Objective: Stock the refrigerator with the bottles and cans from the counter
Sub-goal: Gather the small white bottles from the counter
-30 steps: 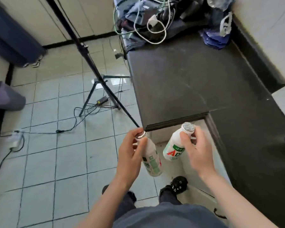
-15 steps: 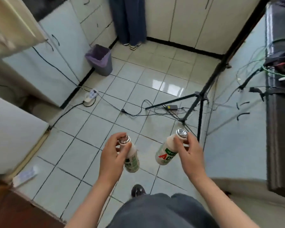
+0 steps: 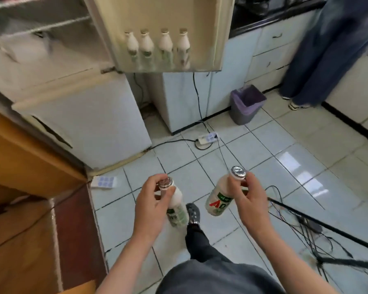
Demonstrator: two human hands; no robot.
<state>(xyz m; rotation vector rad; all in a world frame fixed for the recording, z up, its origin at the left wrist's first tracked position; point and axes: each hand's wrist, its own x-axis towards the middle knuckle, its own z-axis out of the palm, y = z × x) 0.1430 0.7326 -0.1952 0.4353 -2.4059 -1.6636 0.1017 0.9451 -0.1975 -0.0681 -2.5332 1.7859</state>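
Refrigerator (image 3: 94, 124) appeared; hands (image 3: 150, 206) (image 3: 252, 206) partly hide both bottles (image 3: 177, 200) (image 3: 220, 200).

Ahead of your right hand (image 3: 250, 200) a power strip (image 3: 207, 138) lies on the tiles (image 3: 270, 145), a purple-lined bin (image 3: 245, 103) farther off.

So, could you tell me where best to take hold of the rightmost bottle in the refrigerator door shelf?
Probably by the neck just under the cap, coming from above: the rightmost bottle stands upright, the door shelf rail covers its lower body, and a neighbouring bottle stands close beside it.
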